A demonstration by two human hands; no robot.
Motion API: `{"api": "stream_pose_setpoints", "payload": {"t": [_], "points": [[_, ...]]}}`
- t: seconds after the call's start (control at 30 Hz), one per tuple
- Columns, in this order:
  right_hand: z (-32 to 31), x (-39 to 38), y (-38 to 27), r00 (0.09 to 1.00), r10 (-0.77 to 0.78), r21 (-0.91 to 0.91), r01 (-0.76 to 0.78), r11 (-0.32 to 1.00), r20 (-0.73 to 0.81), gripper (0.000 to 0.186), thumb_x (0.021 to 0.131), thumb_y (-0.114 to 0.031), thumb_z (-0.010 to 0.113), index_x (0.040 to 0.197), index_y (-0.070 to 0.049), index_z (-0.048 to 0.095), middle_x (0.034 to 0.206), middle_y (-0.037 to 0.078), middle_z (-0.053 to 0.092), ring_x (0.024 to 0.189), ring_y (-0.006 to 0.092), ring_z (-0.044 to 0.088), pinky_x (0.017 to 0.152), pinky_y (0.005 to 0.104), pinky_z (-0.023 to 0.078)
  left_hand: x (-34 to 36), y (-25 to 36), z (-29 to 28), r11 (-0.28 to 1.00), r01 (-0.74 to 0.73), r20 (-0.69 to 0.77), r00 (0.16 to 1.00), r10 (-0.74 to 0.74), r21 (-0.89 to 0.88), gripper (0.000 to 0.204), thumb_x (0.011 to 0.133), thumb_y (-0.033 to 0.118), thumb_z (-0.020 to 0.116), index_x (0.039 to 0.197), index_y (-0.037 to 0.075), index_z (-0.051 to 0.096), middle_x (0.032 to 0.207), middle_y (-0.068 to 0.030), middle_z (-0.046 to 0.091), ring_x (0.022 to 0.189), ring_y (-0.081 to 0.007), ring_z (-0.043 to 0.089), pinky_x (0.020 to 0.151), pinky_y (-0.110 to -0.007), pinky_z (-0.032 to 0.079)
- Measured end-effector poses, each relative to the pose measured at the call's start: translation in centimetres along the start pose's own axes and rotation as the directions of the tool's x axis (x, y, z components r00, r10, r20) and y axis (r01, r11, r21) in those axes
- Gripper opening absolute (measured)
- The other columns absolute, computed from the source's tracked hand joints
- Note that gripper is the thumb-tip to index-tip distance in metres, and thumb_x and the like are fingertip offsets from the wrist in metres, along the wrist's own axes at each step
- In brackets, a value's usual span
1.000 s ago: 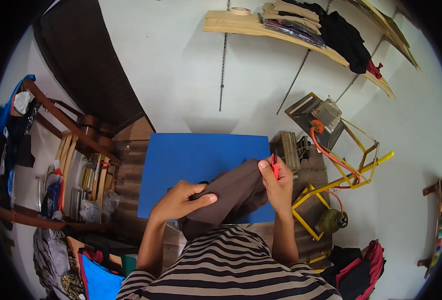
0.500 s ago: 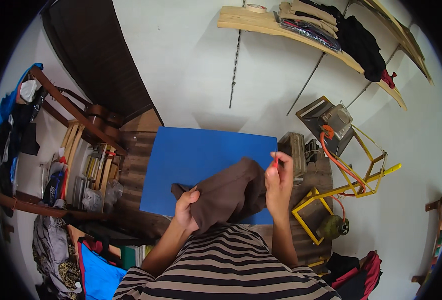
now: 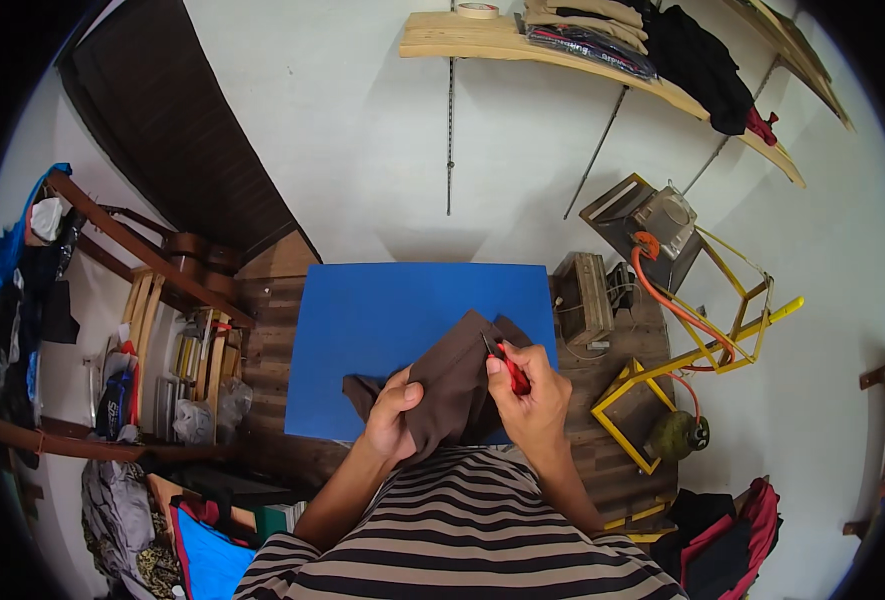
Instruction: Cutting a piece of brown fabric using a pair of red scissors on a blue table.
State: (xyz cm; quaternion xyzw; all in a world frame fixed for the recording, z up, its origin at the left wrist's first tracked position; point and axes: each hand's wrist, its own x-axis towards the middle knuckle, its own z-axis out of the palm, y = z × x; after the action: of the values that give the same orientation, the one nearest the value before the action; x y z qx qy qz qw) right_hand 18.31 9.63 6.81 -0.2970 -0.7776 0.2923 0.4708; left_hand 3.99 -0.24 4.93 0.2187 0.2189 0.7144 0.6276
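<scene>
A dark brown cloth point(image 3: 450, 372), folded and seamed like a garment piece, is held over the blue table point(image 3: 372, 310). My left hand point(image 3: 392, 414) is closed on its near left part, thumb on top. My right hand point(image 3: 538, 396) grips small red-handled snips point(image 3: 513, 372), fingers wrapped round the handle. Their dark pointed tip lies against the cloth near its upper right edge. The lower part of the cloth hangs close to my striped shirt point(image 3: 442, 530), and its underside is hidden.
Right of the table stand a wooden box point(image 3: 584, 300), a yellow metal frame point(image 3: 627, 385) and a green gas cylinder point(image 3: 677, 436). A wooden shelf point(image 3: 432, 38) with folded clothes hangs on the far wall. Racks with clothes and a wooden crate point(image 3: 142, 310) line the left.
My right hand has come down and inward, bringing the snips from upright beside the cloth to its surface. The cloth is now folded to a peak. The view has shifted slightly.
</scene>
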Motion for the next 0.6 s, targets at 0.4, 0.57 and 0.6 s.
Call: {"api": "stream_pose_setpoints", "payload": {"t": [0.4,0.57,0.6], "points": [[-0.5,-0.7,-0.6,0.999,0.018,0.023,-0.017,1.0,-0.038,0.021,0.08,-0.01,0.072,0.084,-0.001,0.054,0.059,0.006,0.053,0.051,0.0084,0.047,0.048,0.0238,0.041,0.1,-1.4,0.8,0.999,0.004,0.03,1.0,-0.005,0.043,0.053,0.088,0.022,0.056,0.131,-0.006,0.043,0.123,-0.0136,0.056,0.111,-0.019,0.054,0.097,-0.031,0.041],[-0.2,-1.5,-0.9,0.997,0.055,0.078,-0.051,0.996,-0.049,0.021,0.08,-0.009,0.071,0.085,-0.001,0.053,0.059,0.006,0.053,0.052,0.0077,0.047,0.049,0.0229,0.041,0.0,-1.5,1.0,0.999,0.019,0.05,0.999,-0.021,0.041,0.053,0.088,0.023,0.057,0.131,-0.006,0.043,0.124,-0.013,0.055,0.112,-0.0187,0.053,0.098,-0.032,0.041],[-0.1,-1.6,-0.8,0.997,0.056,0.08,-0.052,0.995,-0.054,0.021,0.08,-0.009,0.071,0.085,-0.001,0.053,0.059,0.006,0.053,0.052,0.0077,0.047,0.049,0.0229,0.041,-0.1,-1.5,1.0,0.999,0.023,0.067,0.997,-0.026,0.04,0.053,0.088,0.022,0.057,0.131,-0.006,0.043,0.124,-0.0128,0.055,0.113,-0.0187,0.053,0.098,-0.032,0.04]]}}
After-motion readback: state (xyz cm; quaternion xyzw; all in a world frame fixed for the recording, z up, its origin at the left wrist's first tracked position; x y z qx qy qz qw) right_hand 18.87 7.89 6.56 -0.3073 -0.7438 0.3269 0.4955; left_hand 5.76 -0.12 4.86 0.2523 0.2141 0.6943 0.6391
